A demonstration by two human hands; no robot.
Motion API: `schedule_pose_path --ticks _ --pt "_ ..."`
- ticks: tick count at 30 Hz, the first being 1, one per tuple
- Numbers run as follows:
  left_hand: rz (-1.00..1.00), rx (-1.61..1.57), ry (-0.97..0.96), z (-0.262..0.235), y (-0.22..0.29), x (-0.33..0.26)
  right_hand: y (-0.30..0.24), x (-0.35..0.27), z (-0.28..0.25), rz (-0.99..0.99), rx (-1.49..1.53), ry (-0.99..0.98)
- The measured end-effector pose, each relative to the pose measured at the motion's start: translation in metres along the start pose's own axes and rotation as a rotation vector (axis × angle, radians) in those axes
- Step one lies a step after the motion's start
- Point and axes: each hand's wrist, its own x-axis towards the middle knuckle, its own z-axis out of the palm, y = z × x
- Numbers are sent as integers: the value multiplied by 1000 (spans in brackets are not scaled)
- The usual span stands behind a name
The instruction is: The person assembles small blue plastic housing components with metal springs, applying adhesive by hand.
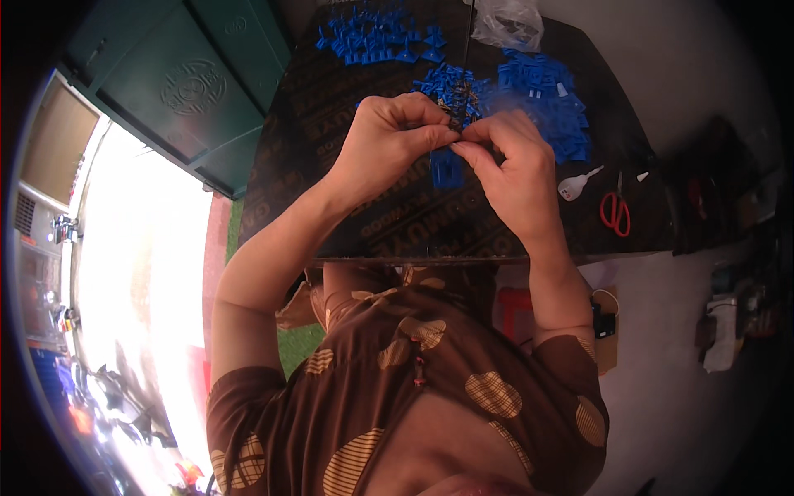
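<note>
My left hand [389, 140] and my right hand [513, 169] meet above a dark board [331, 190], fingertips pinched together on a small blue plastic piece [447, 168] that hangs just below them. A thin dark cord [467, 50] runs up from the fingers toward the far edge. Behind the hands lie heaps of similar blue plastic pieces: one pile [376, 37] at the far left, one [451, 83] right behind the fingers and one [550, 103] to the right.
Red-handled scissors [615, 211] and a small white squeeze bottle [573, 187] lie on the board's right side. A clear plastic bag [509, 23] sits at the far edge. A green metal door [190, 91] stands left. Clutter lies on the floor at right.
</note>
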Motion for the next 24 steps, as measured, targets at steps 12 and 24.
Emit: schedule_pose_path --ticks 12,24 --pt "-34 3 0 -2 1 -1 -1 2 3 -9 5 19" --pt "4 109 67 4 2 -4 -3 -1 10 18 -41 73"
